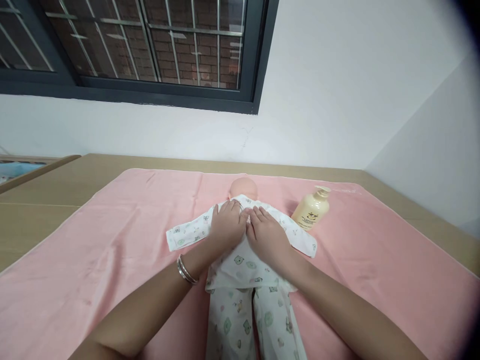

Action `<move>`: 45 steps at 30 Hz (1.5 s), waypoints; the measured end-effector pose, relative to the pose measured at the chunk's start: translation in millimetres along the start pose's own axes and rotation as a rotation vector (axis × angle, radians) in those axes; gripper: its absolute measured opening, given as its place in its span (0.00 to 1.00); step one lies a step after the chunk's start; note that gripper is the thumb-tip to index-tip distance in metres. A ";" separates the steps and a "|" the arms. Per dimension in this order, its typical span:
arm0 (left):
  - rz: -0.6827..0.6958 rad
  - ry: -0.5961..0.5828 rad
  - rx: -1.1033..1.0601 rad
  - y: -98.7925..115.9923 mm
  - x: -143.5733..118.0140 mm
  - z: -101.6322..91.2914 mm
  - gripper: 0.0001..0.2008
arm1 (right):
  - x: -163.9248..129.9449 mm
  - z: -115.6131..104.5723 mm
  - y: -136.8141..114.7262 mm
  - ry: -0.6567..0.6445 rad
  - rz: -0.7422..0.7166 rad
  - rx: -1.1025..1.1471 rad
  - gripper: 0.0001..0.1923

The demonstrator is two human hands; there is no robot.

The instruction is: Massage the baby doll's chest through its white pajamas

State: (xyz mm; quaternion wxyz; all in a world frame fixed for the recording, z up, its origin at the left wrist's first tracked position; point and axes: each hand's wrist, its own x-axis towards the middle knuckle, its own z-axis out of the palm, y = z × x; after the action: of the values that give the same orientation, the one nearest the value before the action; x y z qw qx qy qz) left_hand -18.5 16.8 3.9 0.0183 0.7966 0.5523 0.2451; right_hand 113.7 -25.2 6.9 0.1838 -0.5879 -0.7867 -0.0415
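Hands [247, 230] press doll [243, 250], head pointing away.

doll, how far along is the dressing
Done: the doll lies on the pink towel, printed top and trousers already on. In hand: left hand and right hand press flat on the chest at the collar. Left: the pump bottle beside it stands untouched.

Pink, white and cream under my hands

Beneath my hands I see the doll's suit [243, 265], white with small green and pink animal prints; around them a plain pink towel [112, 250] over a tan table [56, 190]; right of my right hand [268, 237], a cream bottle [311, 209].
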 end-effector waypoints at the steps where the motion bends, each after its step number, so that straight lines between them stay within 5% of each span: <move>1: -0.008 -0.022 -0.022 -3.3 3.4 -0.3 0.21 | -3.0 0.4 -2.7 0.014 -0.012 -0.010 0.26; 19: -0.011 0.156 -0.154 -6.4 -0.9 20.0 0.17 | 20.6 19.4 30.7 0.021 -0.016 0.196 0.29; 45: -0.034 0.163 -0.177 -7.1 0.4 21.0 0.17 | 19.5 22.7 31.2 0.041 -0.018 0.197 0.29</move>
State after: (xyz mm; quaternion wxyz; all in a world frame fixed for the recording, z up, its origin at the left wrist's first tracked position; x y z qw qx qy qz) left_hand -16.0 25.0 -16.5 0.0478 0.7598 0.5415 0.3567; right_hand 132.8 8.4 -12.3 0.2563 -0.5588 -0.7884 0.0224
